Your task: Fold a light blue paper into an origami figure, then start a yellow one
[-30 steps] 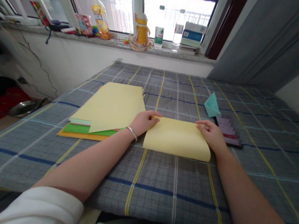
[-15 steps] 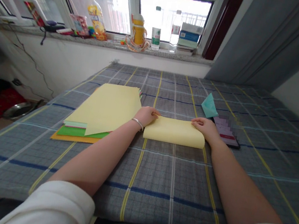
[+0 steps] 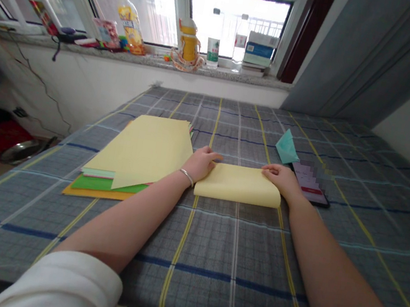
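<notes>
The bare left hand point(image 3: 200, 165) and bare right hand point(image 3: 282, 180) hold a folded-over pale-yellow paper sheet point(image 3: 239, 184). A flat multicoloured paper stack point(image 3: 146, 149) lies leftward.

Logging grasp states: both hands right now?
Left hand: on doubled-over pale-yellow rectangular paper, far left corner; pinch unclear.
Right hand: closed, holding its far right corner.

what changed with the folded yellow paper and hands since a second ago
The near, curved fold of the pale-yellow paper sheet has moved away from the person, toward its far edge, so the sheet looks shallower. The left hand is still at its far left corner, and the right hand still grips the far right. The stack of coloured paper sheets, turquoise folded paper and black-edged phone look unmoved.
</notes>
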Available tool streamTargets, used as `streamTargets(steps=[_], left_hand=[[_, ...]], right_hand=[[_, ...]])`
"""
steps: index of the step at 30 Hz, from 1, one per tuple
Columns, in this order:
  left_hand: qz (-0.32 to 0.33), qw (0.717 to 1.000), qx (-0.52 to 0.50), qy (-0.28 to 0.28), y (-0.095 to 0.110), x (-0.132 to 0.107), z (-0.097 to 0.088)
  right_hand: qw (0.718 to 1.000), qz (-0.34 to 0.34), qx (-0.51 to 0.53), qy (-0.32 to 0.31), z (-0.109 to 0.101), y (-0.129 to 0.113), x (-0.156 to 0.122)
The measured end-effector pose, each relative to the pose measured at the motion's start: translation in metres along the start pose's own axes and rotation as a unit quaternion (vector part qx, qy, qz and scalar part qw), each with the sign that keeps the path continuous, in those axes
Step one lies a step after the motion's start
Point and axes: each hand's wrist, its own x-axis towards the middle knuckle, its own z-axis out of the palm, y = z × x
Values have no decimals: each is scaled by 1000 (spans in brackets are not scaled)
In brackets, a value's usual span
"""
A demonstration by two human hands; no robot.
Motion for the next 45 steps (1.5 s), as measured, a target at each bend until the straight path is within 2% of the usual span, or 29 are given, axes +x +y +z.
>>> streamTargets(steps=[2, 4, 9, 12, 18, 23, 29, 39, 45], left_hand=[[51, 998, 32, 20, -3, 0, 3], [91, 994, 55, 18, -4, 0, 3], [158, 982, 87, -62, 4, 2, -5], [140, 981, 98, -92, 16, 0, -9], [56, 982, 152, -98, 51, -14, -12], [48, 976, 176, -115, 71, -25, -10], [31, 978, 179, -98, 73, -33, -2], [44, 981, 165, -95, 72, -37, 6], [-7, 983, 156, -93, 72, -43, 15]], right_hand=[[1000, -1, -3, 6, 0, -2, -1], [1000, -3, 0, 7, 0, -3, -2], [1000, -9, 6, 5, 0, -2, -2], [1000, -12, 4, 8, 0, -2, -3], [1000, -5, -10, 14, 1, -5, -4], [1000, 0, -20, 19, 1, -8, -5], [999, -4, -19, 30, 1, -10, -7], [999, -15, -26, 42, 3, -5, -7], [998, -21, -36, 46, 3, -6, -7]])
